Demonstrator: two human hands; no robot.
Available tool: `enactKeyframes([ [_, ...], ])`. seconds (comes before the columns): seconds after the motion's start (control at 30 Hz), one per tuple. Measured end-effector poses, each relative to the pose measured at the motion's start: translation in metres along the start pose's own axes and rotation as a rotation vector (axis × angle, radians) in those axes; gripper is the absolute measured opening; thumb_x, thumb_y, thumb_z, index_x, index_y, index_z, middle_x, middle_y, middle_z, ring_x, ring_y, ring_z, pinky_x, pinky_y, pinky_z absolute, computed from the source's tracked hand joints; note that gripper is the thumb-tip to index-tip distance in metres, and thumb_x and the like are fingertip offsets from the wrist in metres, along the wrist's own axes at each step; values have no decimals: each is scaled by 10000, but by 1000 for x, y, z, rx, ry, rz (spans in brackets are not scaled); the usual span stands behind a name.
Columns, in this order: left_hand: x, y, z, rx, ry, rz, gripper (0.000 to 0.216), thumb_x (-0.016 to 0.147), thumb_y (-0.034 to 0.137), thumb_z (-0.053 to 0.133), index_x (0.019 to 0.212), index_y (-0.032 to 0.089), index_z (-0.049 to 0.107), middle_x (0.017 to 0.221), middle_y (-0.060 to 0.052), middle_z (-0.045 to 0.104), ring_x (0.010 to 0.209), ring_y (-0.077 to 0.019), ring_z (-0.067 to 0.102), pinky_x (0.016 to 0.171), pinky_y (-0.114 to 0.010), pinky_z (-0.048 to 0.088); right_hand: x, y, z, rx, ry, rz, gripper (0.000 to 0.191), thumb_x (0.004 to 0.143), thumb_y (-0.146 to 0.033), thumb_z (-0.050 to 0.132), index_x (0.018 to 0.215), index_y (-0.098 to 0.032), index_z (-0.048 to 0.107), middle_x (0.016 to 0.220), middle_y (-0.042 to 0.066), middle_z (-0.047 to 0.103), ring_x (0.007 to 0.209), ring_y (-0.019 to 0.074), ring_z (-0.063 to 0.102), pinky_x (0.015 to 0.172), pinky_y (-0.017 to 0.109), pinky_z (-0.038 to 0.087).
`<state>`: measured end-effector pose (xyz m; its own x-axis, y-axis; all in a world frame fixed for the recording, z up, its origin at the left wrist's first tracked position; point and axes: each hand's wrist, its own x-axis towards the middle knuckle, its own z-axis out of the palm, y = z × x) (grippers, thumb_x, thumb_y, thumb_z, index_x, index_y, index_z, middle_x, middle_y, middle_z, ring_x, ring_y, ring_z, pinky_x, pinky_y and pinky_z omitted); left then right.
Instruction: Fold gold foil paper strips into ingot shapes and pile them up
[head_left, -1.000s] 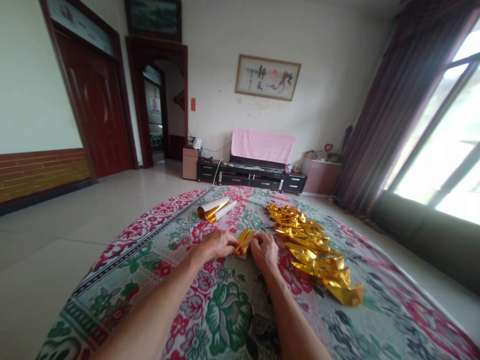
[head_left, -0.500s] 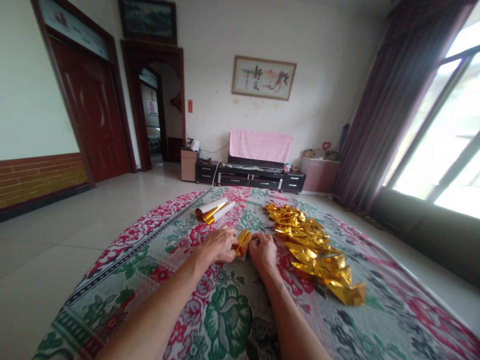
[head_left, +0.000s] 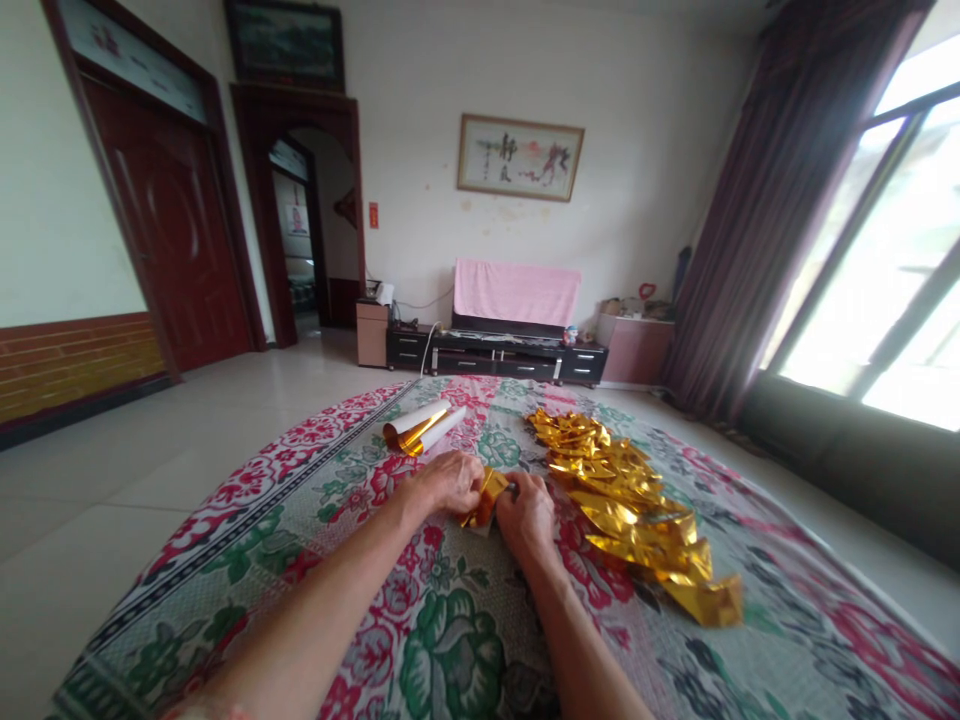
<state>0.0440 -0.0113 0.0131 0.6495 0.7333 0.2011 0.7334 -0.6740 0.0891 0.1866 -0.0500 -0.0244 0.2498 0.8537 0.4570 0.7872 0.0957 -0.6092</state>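
Between my two hands is a small piece of gold foil paper (head_left: 493,487), partly folded, with a pale edge showing beneath it. My left hand (head_left: 452,481) closes on its left side, fingers bent and pressed together. On its right side my right hand (head_left: 528,505) pinches the paper, with something small and dark at the fingertips that I cannot make out. To the right lies a long heap of folded gold foil pieces (head_left: 630,500). Loosely curled gold sheets with white backs (head_left: 425,425) rest beyond my left hand.
A floral cloth (head_left: 450,640) in red, green and grey covers the round table. Past its far edge stand a low black TV cabinet (head_left: 480,358) and a screen under a pink cloth (head_left: 517,292). A window with a dark curtain (head_left: 742,240) is at the right.
The gold foil paper between my hands has turned and its folded shape differs. My left hand has shifted slightly right and its fingers are closer together. The whole view has swung slightly.
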Motion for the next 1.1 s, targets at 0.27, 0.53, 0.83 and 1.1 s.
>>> enactKeyframes([
  [0.27,1,-8,8,-111,60,86,186,634,173,511,734,180,667,808,-45,647,791,-162,572,769,-245,457,1,-1,-2,-28,23,32,232,662,-128,465,795,-117,654,822,105,616,768,187,569,745,255,420],
  [0.53,-2,-17,21,-200,126,124,262,675,138,478,803,211,694,916,-24,632,878,-147,550,842,-238,436,-1,-1,-7,38,18,-5,157,674,-197,492,664,-167,646,772,63,617,750,170,567,734,247,420],
  [0.83,-4,-16,19,-263,126,122,275,693,144,479,846,195,702,947,-43,629,907,-153,552,855,-240,434,-3,0,-7,108,-26,-90,182,659,-181,525,762,-162,673,881,67,630,824,164,585,792,249,434],
  [1.1,-3,-18,22,-319,158,94,254,666,134,485,789,186,701,918,-31,645,870,-143,559,838,-225,425,0,4,-3,-32,-134,-177,265,704,-121,491,845,-182,707,1030,79,615,961,174,560,887,259,404],
])
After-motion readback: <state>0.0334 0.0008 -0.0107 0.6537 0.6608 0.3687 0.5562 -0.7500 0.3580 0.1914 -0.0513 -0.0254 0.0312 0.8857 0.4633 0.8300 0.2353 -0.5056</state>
